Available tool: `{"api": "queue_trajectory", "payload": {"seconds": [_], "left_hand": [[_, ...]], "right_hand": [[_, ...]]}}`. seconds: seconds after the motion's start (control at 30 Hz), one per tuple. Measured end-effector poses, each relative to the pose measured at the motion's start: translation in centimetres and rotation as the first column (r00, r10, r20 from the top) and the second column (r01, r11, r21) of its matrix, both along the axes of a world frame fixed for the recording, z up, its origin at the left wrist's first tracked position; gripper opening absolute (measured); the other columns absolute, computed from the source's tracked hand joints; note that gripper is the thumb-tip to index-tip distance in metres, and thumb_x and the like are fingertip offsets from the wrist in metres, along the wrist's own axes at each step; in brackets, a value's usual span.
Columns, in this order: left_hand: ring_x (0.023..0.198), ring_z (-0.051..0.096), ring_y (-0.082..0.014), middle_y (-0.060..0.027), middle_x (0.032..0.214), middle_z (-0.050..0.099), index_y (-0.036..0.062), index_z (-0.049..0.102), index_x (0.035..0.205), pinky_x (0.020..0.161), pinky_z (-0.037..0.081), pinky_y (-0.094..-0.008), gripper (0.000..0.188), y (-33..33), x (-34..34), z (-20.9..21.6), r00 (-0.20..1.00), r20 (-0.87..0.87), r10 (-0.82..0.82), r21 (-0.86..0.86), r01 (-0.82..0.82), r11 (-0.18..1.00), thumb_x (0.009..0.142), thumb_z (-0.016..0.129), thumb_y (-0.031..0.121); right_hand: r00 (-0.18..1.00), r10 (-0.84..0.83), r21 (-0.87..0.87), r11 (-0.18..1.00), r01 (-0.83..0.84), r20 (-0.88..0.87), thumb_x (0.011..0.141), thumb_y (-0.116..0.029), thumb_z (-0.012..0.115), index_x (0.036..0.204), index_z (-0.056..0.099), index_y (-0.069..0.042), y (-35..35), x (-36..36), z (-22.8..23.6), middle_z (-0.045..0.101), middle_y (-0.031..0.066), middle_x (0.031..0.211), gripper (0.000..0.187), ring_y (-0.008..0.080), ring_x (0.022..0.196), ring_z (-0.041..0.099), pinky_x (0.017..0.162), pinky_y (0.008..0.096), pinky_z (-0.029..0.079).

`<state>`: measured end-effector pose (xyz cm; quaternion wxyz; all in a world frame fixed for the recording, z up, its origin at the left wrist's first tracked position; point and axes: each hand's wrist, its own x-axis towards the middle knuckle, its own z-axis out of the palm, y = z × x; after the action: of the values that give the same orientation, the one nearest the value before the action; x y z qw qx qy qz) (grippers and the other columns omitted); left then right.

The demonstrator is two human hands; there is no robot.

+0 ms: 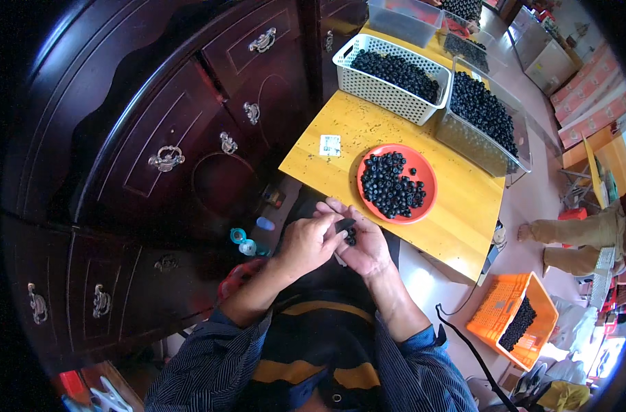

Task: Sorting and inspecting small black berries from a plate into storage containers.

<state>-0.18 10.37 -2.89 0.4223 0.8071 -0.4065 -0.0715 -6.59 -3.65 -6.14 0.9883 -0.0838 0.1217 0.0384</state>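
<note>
In front of my body, my left hand (311,242) is closed in a pinch. Between its thumb and finger is a small dark flat piece (344,224), too small to name surely. My right hand (366,248) lies palm up beneath it, loosely cupped around a few small black round parts (351,237). Just beyond the hands, an orange-red plate (431,180) stands on the yellow wooden table (326,117). A pile of black round parts (390,189) covers much of this plate, and some show a hole in the middle.
Behind the plate stand a white perforated basket (388,103) and a clear bin (474,141), both filled with black parts. A small white printed card (330,145) lies on the table. Dark wooden cabinets (155,130) line the left. An orange crate (488,302) sits on the floor at right.
</note>
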Motion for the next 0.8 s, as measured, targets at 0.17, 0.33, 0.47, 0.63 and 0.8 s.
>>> {"api": "queue_trajectory", "payload": {"seconds": [0.17,0.33,0.47,0.63,0.8], "left_hand": [[0.066,0.069,-0.0281,-0.013,0.076,0.069,0.0015,0.066,0.106,0.059,0.053,-0.0383,0.026,-0.1,0.3,-0.2,0.998,-0.016,0.064,-0.112,-0.065,0.992,0.084,0.076,0.01],[0.066,0.071,-0.0267,-0.013,0.075,0.069,0.002,0.066,0.105,0.058,0.054,-0.0365,0.027,0.2,1.1,2.1,0.995,-0.035,0.095,-0.095,-0.098,0.991,0.082,0.078,0.012],[0.065,0.069,-0.0292,-0.0106,0.07,0.066,0.0034,0.065,0.104,0.058,0.053,-0.0401,0.025,0.8,1.6,2.1,0.997,0.076,0.021,0.004,-0.022,1.0,0.083,0.076,0.013],[0.063,0.068,-0.0281,-0.0093,0.069,0.066,0.0064,0.067,0.106,0.057,0.052,-0.0396,0.027,0.6,1.2,1.9,1.0,0.012,-0.01,-0.005,0.01,1.0,0.083,0.078,0.015],[0.058,0.066,-0.0242,-0.0084,0.066,0.065,0.0082,0.068,0.107,0.053,0.051,-0.0369,0.028,0.4,0.8,0.9,1.0,-0.014,0.022,-0.117,-0.024,0.993,0.082,0.079,0.015]], "right_hand": [[0.999,-0.011,-0.084,0.996,0.006,-0.051,0.105,-0.025,0.048,0.134,0.054,0.001,-0.1,-0.2,1.4,0.06,0.0192,0.135,0.04,0.0314,0.127,0.055,0.113,0.0451,0.042],[0.995,0.022,-0.34,0.939,-0.054,-0.099,0.104,-0.03,0.054,0.122,0.058,-0.008,-0.7,-1.3,0.5,0.062,0.0082,0.11,0.029,0.0195,0.099,0.057,0.088,0.0351,0.047],[0.992,0.044,-0.509,0.855,-0.098,-0.117,0.102,-0.034,0.059,0.093,0.056,-0.013,-0.3,-1.3,0.2,0.046,-0.0048,0.073,0.023,0.0041,0.053,0.033,0.045,0.0188,0.023],[0.989,0.127,-0.507,0.849,-0.148,-0.075,0.101,-0.032,0.061,0.095,0.057,-0.013,-0.8,-1.4,0.2,0.036,-0.0086,0.066,0.02,0.0018,0.049,0.027,0.042,0.0186,0.02],[0.995,0.078,-0.36,0.928,-0.094,-0.06,0.102,-0.034,0.061,0.092,0.055,-0.016,-0.2,-1.2,0.7,0.032,-0.009,0.063,0.021,0.0031,0.049,0.025,0.042,0.0192,0.019]]}}
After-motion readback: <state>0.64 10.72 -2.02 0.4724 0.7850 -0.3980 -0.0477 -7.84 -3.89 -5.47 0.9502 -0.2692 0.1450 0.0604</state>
